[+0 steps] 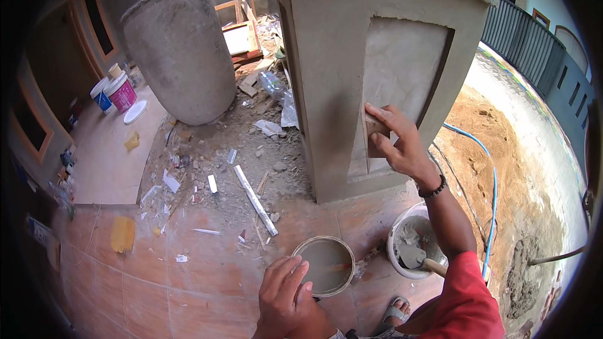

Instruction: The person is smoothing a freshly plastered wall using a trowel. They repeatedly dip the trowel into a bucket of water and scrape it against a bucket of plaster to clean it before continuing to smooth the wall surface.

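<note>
The left grip is nearest; its fingers are loosely bent, and I cannot tell whether it holds anything. Just beyond its fingertips stands a round tub of grey liquid. To the right of this grip is a sandalled foot.

Farther out and below the right grip stands a white bucket of grey mix, with a trowel resting in it.

The right grip, below a red sleeve and dark bracelet, is closed on a flat tool with a brown handle. The tool stands nearly upright, seen almost edge-on, at the left edge of the recessed panel in a grey pillar.

To the right of that grip, a blue hose runs over brown sand. Well left of it, a white strip lies among rubble.

Beyond, to its upper left, stand a large grey vessel and a pink pail. A grey gate lies far to its upper right.
</note>
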`<act>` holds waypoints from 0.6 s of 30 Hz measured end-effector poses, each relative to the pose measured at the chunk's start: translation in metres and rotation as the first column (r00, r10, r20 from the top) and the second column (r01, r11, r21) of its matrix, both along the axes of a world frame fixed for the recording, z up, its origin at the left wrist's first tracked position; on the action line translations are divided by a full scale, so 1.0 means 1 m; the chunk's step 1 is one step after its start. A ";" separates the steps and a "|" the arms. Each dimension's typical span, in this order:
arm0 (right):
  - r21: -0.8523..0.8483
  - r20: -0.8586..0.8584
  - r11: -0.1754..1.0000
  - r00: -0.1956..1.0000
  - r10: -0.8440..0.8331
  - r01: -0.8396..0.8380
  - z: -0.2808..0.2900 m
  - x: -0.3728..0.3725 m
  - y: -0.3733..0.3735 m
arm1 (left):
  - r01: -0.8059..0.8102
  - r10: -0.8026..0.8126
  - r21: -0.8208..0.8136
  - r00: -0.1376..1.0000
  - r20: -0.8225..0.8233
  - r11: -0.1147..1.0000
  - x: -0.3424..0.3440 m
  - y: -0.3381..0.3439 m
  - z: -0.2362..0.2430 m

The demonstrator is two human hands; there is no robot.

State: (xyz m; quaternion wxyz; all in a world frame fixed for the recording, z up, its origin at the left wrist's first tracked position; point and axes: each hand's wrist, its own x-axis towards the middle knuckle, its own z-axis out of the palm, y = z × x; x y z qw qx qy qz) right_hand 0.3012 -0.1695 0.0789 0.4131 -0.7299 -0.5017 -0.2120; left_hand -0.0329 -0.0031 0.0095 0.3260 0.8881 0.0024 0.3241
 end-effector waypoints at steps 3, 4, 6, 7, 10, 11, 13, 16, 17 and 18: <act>0.281 -0.400 0.960 0.907 0.135 -0.019 0.029 0.017 -0.012 | -0.017 0.017 -0.019 1.000 0.004 1.000 -0.002 -0.001 -0.004; 0.316 -0.418 0.948 0.890 0.183 -0.046 0.037 0.028 -0.015 | -0.011 0.012 -0.021 1.000 0.014 1.000 0.000 -0.001 -0.003; 0.368 -0.439 0.925 0.858 0.266 -0.099 0.049 0.047 -0.015 | -0.010 0.010 -0.012 1.000 0.003 1.000 -0.001 -0.006 -0.003; 0.385 -0.442 0.914 0.845 0.302 -0.125 0.054 0.055 -0.013 | -0.013 0.013 -0.007 1.000 -0.004 1.000 -0.001 -0.008 -0.002; 0.360 -0.433 0.917 0.840 0.327 -0.171 0.065 0.061 -0.002 | -0.005 0.005 -0.016 1.000 0.003 1.000 -0.001 -0.009 0.003; 0.342 -0.436 0.923 0.841 0.321 -0.175 0.068 0.062 0.001 | -0.007 0.007 -0.018 1.000 0.005 1.000 -0.001 -0.009 0.004; 0.319 -0.439 0.930 0.842 0.314 -0.181 0.072 0.063 0.004 | -0.008 0.008 -0.019 1.000 0.007 1.000 -0.002 -0.008 0.006; 0.299 -0.433 0.937 0.849 0.304 -0.183 0.076 0.066 0.007 | 0.007 -0.006 -0.033 1.000 0.014 0.999 -0.002 -0.005 0.004; 0.290 -0.425 0.940 0.856 0.294 -0.179 0.078 0.066 0.008 | 0.007 -0.007 -0.030 1.000 0.011 1.000 -0.001 -0.005 0.005; 0.279 -0.419 0.945 0.863 0.281 -0.172 0.079 0.067 0.008 | 0.010 -0.010 -0.029 1.000 0.006 1.000 0.000 -0.005 0.005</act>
